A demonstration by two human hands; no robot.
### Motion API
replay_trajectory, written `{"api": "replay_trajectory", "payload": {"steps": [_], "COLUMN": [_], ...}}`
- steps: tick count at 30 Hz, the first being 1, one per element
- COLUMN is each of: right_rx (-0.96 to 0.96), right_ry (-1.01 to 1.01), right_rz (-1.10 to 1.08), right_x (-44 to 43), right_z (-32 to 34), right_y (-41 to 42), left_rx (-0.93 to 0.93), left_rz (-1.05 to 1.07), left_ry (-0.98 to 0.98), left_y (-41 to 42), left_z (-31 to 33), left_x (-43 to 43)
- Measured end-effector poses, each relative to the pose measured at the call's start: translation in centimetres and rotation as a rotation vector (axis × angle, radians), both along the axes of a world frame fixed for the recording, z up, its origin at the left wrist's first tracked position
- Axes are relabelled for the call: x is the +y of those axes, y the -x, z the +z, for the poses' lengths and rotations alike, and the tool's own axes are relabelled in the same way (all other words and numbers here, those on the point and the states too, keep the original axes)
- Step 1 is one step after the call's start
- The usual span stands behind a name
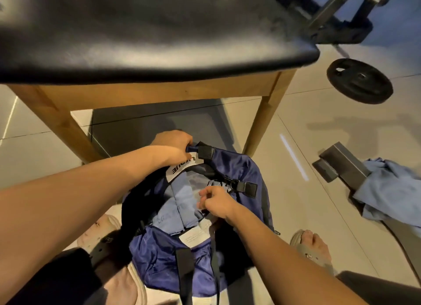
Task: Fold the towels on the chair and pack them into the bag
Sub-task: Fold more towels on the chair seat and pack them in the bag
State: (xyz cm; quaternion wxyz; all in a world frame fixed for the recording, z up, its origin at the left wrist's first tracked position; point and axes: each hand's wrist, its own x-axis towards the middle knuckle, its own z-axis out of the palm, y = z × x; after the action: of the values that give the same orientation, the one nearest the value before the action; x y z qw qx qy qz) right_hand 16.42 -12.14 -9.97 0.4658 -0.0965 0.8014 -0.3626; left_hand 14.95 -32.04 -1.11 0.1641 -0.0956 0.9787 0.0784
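Observation:
A navy blue bag (237,168) stands open on the floor between my feet, just in front of the chair. Folded light blue towels (180,197) lie inside it. My left hand (175,148) grips the bag's far rim by a black strap and a white label. My right hand (216,202) is over the opening at the right rim, fingers curled and pinching at the bag's edge or a small strap; what exactly it pinches is hard to tell. The chair's black padded seat (159,31) has nothing lying on the part I see.
The chair's wooden legs (266,118) stand close behind the bag. A black weight plate (360,84) and gym gear lie on the tiled floor at the right. A crumpled light blue cloth (391,191) hangs over a grey metal bar at far right. My sandalled feet flank the bag.

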Motion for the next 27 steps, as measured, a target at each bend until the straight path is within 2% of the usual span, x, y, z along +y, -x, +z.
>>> {"api": "replay_trajectory", "payload": {"steps": [5, 10, 15, 18, 22, 27], "right_rx": [0.046, 0.201, 0.436, 0.613, 0.930, 1.168], "right_ry": [0.055, 0.005, -0.144, -0.178, -0.174, -0.208], "right_rz": [0.028, 0.022, -0.094, -0.278, -0.583, -0.755], "right_x": [3.1, 7.3, 15.4, 21.0, 27.9, 35.5], "right_z": [8.2, 16.1, 24.5, 29.6, 36.2, 43.2], "right_y": [3.4, 7.3, 10.5, 12.2, 14.4, 18.2], "left_rx": [-0.098, -0.105, 0.108, 0.277, 0.402, 0.576], "left_rz": [-0.106, -0.179, -0.231, -0.259, -0.274, -0.353], "left_ry": [0.092, -0.015, -0.169, -0.298, -0.444, -0.548], "left_y": [0.2, 2.1, 5.3, 7.5, 10.9, 16.6], "left_z": [4.0, 8.0, 13.2, 17.3, 23.3, 30.3], "left_x": [3.4, 9.0, 17.1, 22.5, 28.8, 36.0]}}
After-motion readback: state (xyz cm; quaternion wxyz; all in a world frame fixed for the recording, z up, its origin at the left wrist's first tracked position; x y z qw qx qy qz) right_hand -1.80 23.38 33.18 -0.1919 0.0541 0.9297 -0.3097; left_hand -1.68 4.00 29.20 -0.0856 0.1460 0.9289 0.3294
